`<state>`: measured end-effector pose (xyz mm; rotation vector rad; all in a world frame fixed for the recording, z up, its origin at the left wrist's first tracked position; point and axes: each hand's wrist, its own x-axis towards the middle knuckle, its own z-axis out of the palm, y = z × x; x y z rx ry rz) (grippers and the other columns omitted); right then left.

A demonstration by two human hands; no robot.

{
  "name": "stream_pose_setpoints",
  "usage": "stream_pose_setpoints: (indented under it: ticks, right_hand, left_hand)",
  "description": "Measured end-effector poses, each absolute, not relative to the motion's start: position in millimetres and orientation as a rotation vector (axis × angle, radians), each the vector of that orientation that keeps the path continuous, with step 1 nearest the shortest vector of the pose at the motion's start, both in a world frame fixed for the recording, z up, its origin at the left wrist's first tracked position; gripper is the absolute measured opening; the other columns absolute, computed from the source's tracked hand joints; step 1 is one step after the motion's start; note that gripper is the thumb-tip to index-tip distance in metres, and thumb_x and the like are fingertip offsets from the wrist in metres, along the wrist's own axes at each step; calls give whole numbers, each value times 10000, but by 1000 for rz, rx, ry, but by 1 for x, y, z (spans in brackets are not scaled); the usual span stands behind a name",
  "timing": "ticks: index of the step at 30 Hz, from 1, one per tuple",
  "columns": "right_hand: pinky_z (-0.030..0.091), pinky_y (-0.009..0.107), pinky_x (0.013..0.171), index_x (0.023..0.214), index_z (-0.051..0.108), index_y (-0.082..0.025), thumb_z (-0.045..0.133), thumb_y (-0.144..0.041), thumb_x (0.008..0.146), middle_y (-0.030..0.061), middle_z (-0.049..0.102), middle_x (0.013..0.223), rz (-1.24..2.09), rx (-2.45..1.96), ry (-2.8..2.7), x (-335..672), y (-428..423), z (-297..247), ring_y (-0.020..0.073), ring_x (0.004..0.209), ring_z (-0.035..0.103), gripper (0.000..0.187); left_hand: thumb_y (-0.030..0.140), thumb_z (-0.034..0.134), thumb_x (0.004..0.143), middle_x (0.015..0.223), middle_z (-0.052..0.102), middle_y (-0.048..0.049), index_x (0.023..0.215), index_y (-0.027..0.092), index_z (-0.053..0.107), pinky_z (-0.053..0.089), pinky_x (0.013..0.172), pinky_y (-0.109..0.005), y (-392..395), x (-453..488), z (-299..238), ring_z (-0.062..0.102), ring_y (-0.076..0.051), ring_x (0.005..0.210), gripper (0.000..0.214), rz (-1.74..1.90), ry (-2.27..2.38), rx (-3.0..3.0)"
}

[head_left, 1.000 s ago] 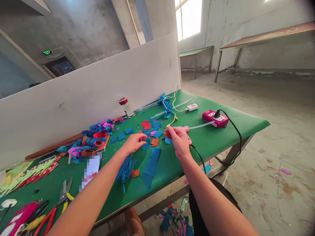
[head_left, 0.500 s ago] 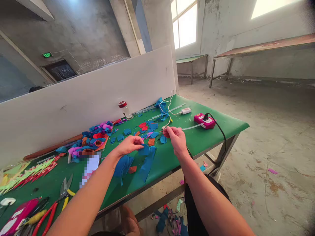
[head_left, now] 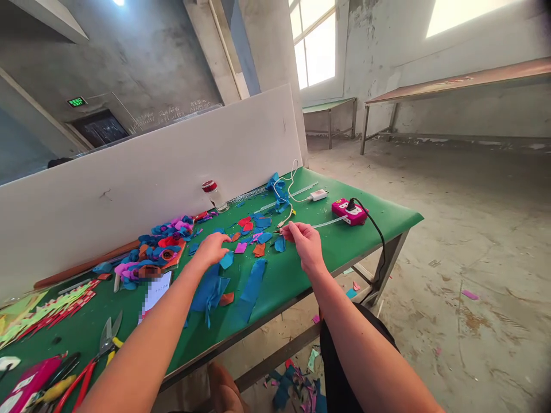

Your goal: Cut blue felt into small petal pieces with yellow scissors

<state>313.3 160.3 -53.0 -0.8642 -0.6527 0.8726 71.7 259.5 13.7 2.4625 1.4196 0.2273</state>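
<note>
My left hand [head_left: 212,250] hovers over cut scraps of crepe-like paper, its thumb and fingers slightly apart with nothing visible between them. A small blue paper piece [head_left: 227,260] lies just under its thumb. Nearer to me are a long blue strip [head_left: 253,289] and a larger crumpled blue sheet [head_left: 210,289]. My right hand [head_left: 305,242] is closed in a pinch on a small, thin thing with a dark tip, too small to name. Close to those fingertips are a blue scrap [head_left: 280,244] and an orange scrap [head_left: 259,250].
Paper flowers [head_left: 159,246] lie in a heap at the left, with pruning shears [head_left: 111,332] in front. A red-lidded glass jar [head_left: 217,198] stands by the white panel [head_left: 172,178]. A pink power strip [head_left: 349,212] and white charger [head_left: 318,195] sit at the right.
My left hand has let go of the blue paper and moved left towards the scraps. The blue strip now lies flat on the green table. My right hand keeps its pinch.
</note>
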Motion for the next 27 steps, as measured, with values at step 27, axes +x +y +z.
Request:
stream_pose_setpoints:
  ticks: [27]
  right_hand:
    - [532, 317, 690, 691, 725, -187, 643, -515, 765, 51, 719, 697, 872, -892, -685, 311, 159, -50, 181, 658, 644, 346]
  left_hand:
    - [358, 691, 781, 656, 697, 12, 703, 197, 682, 440, 621, -257, 267, 136, -17, 621, -146, 632, 179, 481, 1449, 2616]
